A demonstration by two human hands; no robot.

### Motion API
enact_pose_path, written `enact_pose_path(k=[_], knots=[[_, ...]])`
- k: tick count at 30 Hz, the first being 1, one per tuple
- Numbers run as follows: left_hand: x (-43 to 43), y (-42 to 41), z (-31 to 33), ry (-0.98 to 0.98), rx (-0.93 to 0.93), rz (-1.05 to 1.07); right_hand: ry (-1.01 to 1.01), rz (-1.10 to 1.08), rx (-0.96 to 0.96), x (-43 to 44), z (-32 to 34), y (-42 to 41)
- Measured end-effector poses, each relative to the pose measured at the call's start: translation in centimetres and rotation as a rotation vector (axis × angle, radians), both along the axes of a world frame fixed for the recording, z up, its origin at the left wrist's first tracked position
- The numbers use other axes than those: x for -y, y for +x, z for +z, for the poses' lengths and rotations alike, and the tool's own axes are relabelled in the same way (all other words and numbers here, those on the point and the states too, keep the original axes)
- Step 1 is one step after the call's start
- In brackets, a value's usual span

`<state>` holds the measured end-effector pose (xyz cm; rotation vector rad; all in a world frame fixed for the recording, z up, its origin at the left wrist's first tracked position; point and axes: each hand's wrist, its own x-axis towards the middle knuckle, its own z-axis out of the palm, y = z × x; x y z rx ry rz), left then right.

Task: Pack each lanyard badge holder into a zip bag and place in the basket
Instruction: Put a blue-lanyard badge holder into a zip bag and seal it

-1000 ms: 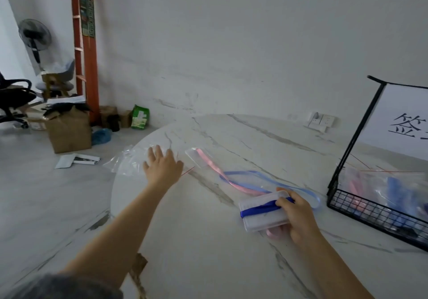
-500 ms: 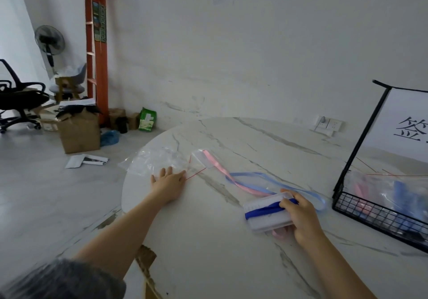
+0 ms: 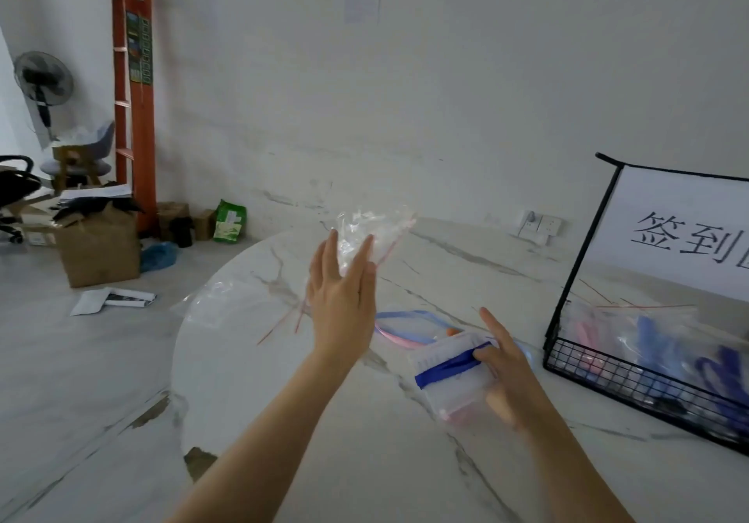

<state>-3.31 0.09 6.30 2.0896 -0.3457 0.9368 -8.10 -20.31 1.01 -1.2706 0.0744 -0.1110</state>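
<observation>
Left hand (image 3: 342, 303) is up off the counter (image 3: 364, 461), around 11 o'clock from my right hand, back of the hand to the camera. Its fingers (image 3: 362, 257) are nearly straight and pinch the lower edge of a clear zip bag (image 3: 379, 230). The bag is crumpled, has a red seal strip down its right side, and is in the air touching nothing else. I cannot tell where the thumb sits.

Right hand (image 3: 506, 376) is low, at 4 o'clock in my view, clamped on a clear badge holder (image 3: 446, 388). A dark blue lanyard (image 3: 450, 366) is wrapped round the holder. The thumb is on the strap, the fingers are curled underneath and show through the plastic, and the index finger sticks out straight. The holder is close over the counter; whether it touches, I cannot tell.

The black wire basket (image 3: 608, 376) sits on the counter at 3 o'clock from the right hand, near it but apart. It holds packed bags (image 3: 656, 340) with pink and blue straps, and a white sign (image 3: 681, 230) stands at its back.

Loose lanyards (image 3: 399, 326), pink and light blue, lie on the counter between the hands. Spare bags (image 3: 219, 299) lie flat at 9 o'clock from the left hand, by the counter edge.
</observation>
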Motion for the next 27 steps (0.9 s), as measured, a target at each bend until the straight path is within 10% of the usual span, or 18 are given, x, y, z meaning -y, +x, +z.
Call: enact_pose_path(k=[8, 19, 27], knots=[[6.2, 0.6, -6.3, 0.421, -0.294, -0.12, 0.013, 0.051, -0.057, 2.9, -0.3, -0.2], [6.3, 0.6, -7.8, 0.465, -0.58, -0.427, -0.119, 0.244, -0.085, 3.2, -0.2, -0.5], [5.7, 0.3, -7.5, 0.383, -0.305, -0.288, -0.146, 0.234, -0.108, 3.1, -0.3, -0.5]])
